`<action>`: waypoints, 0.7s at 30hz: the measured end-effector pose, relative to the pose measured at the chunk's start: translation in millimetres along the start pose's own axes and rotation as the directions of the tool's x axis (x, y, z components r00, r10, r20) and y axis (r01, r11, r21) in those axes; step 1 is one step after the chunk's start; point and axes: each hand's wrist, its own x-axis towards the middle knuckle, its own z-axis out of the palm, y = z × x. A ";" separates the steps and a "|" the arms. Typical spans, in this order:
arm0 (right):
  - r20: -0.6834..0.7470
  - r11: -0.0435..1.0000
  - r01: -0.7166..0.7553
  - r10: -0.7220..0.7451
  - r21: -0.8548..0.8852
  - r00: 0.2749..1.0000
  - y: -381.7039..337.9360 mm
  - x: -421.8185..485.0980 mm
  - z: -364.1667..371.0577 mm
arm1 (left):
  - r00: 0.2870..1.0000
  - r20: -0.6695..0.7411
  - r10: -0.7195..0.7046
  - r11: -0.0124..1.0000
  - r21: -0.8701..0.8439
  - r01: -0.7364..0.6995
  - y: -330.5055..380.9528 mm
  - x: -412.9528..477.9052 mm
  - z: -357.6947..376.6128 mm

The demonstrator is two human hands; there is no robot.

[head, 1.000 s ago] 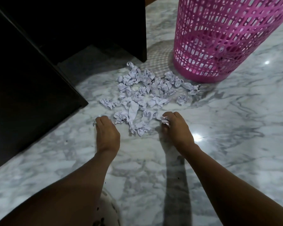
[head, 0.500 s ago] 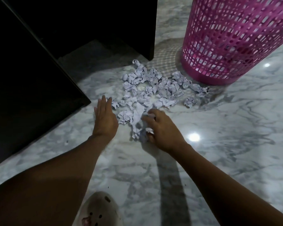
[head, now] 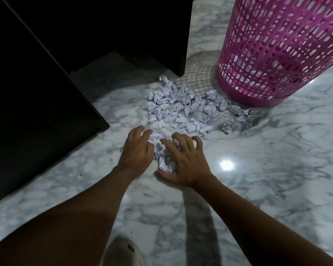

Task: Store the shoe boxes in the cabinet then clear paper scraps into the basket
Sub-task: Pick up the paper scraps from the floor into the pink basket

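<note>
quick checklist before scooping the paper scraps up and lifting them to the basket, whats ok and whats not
1. Both hands at the pile: ok. Left hand and right hand flank a small clump of crumpled white paper scraps.
2. Clump gripped: not ok. Fingers are spread, not closed round it.
3. Pink perforated plastic basket upright and near: ok, beyond the pile, to the right.
4. Basket opening free: cannot tell, the rim is out of frame.
5. Remaining scraps on the marble floor: not ok, most still lie loose.
6. Dark cabinet clear of the hands: ok.
</note>
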 end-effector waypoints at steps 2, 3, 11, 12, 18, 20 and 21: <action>-0.120 0.999 0.036 -0.036 -0.004 0.992 4.7 1.8 2.3 | 1.000 -0.005 0.025 0.999 0.023 -0.025 -1.8 -3.7 2.1; -0.151 0.998 0.062 -0.063 -0.006 0.987 8.5 3.8 2.5 | 0.999 -0.004 0.039 0.999 0.038 -0.039 -3.2 -5.8 3.3; -0.050 0.980 0.138 -0.132 0.141 0.990 25.7 17.1 8.7 | 0.991 -0.033 0.132 0.989 0.065 -0.129 -5.3 -9.4 3.8; -0.136 0.970 0.171 -0.148 0.176 0.980 24.9 17.7 10.8 | 0.989 -0.036 0.147 0.987 0.066 -0.144 -4.9 -10.1 3.9; -0.260 0.946 0.224 -0.161 0.236 0.952 27.9 18.8 23.9 | 0.977 -0.079 0.200 0.972 0.143 -0.187 -5.1 -11.2 12.4; -0.265 0.945 0.202 -0.131 0.259 0.955 28.5 18.4 24.2 | 0.974 -0.117 0.194 0.972 0.157 -0.175 -4.8 -8.9 17.3; -0.275 0.940 0.184 -0.103 0.286 0.956 28.7 18.6 23.4 | 0.971 -0.143 0.191 0.972 0.166 -0.166 -3.9 -7.3 19.8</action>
